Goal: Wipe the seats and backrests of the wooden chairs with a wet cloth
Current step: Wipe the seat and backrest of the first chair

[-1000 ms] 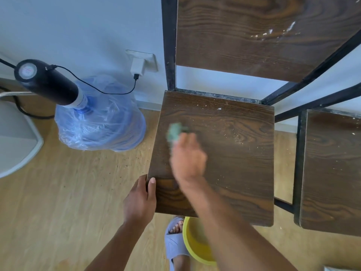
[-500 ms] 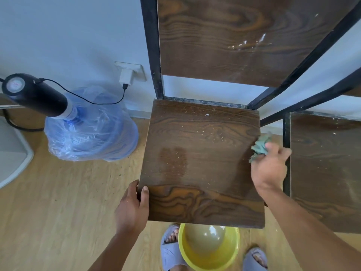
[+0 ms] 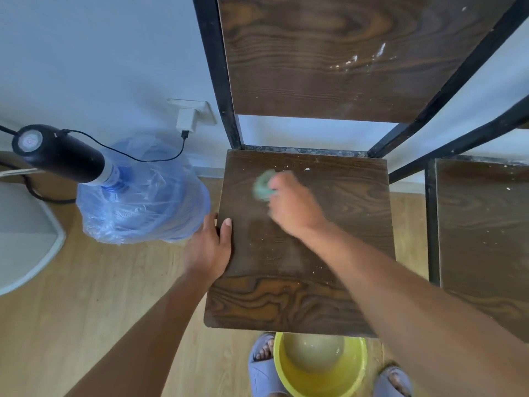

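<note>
A dark wooden chair seat (image 3: pixel 337 213) with white specks lies below me, its backrest (image 3: pixel 315 53) rising at the top with white smears. My right hand (image 3: pixel 292 207) presses a green cloth (image 3: pixel 263 186) on the far left part of the seat, blurred by motion. At the seat's left edge my left hand (image 3: pixel 210 247) grips the wood, thumb on top. A second wooden chair seat (image 3: pixel 483 233) stands to the right.
A yellow basin (image 3: pixel 320 368) with water sits on the floor under the seat's front edge, between my sandalled feet. A blue water jug (image 3: pixel 143 193) with a black pump and charging cable stands left. A wall socket (image 3: pixel 191 113) is behind.
My right hand swept the cloth from the seat's right edge back to the far left. My left hand slid up the left edge, away from the front corner.
</note>
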